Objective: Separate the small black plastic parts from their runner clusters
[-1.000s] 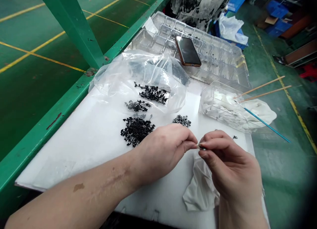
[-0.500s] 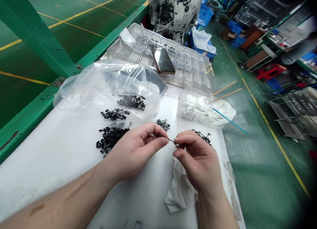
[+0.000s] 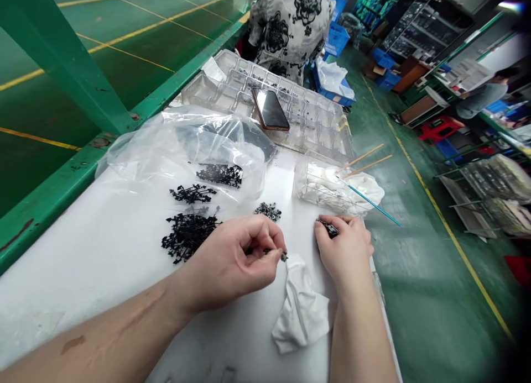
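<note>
Your left hand [image 3: 226,261], curled narrow, pinches a small dark part [image 3: 283,256] at its fingertips above the white surface [image 3: 95,283], just beside a crumpled white cloth [image 3: 301,308]. Your right hand [image 3: 344,250] lies low, its fingers on a tangle of black plastic sprigs [image 3: 329,227], its grip hard to tell. A close, firm pinch should keep such tiny pieces from slipping.

Two bare forearms enter along the bottom of the frame: the right forearm [image 3: 360,339] at lower right, and the left forearm [image 3: 103,333] at lower left, marked with a small dark blotch [image 3: 72,344] and a long thin scar [image 3: 141,311].
</note>
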The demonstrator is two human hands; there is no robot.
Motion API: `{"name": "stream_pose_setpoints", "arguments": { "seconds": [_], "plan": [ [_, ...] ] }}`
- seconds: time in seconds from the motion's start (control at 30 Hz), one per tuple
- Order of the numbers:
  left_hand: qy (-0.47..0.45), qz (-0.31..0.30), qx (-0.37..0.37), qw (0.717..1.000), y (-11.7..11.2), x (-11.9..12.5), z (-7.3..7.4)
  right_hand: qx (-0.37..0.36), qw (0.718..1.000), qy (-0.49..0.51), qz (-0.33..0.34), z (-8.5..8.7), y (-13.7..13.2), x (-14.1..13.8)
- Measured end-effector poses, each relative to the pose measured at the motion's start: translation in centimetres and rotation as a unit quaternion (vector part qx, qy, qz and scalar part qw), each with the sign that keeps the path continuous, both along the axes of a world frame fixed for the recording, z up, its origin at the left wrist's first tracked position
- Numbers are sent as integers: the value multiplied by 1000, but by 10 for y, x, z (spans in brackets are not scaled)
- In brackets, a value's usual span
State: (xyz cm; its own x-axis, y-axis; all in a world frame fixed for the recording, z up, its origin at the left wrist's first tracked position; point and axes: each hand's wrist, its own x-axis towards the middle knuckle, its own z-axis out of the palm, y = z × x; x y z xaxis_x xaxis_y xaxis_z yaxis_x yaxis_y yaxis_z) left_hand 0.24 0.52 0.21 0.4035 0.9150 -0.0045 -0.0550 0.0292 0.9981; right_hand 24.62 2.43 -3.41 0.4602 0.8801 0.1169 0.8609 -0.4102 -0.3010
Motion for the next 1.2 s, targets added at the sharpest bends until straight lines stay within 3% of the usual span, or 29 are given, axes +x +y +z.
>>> {"name": "stream_pose_setpoints", "arguments": {
  "seconds": [0.1,0.3,0.47,0.53,0.63,0.77,0.9,0.97,1.03,1.07,1.13,1.2],
  "plan": [
    [-16,-22,-4,1000,0,2,-3,13,1000,3,18,-2,0,-2],
    [-42,-10,59,997,-3,-2,-2,128,988,28,80,-2,-5,2],
    [-50,-2,93,994,-6,-2,-1,76,993,29,91,-5,-6,7],
    [-56,-15,85,995,-6,-1,-2,68,993,24,93,-6,-6,7],
    [-61,-35,39,997,-5,-1,-4,117,988,-1,105,-4,-8,1],
    [0,-39,-7,999,-2,-4,-4,207,960,-5,190,1,-13,-14],
    [51,-35,-22,998,3,-5,-4,243,940,22,238,4,-16,-22],
    [62,-39,-31,997,5,-3,-5,265,940,44,209,6,-15,-16],
    [63,-43,-42,996,5,-2,-5,328,934,77,117,8,-11,0],
    [59,-43,-48,996,5,-1,-6,376,918,108,57,8,-9,11],
    [52,-36,-53,997,5,-1,-6,473,854,207,-62,8,-4,38],
    [59,-35,-45,997,4,-1,-6,504,778,349,-136,5,1,67]
  ]
}}
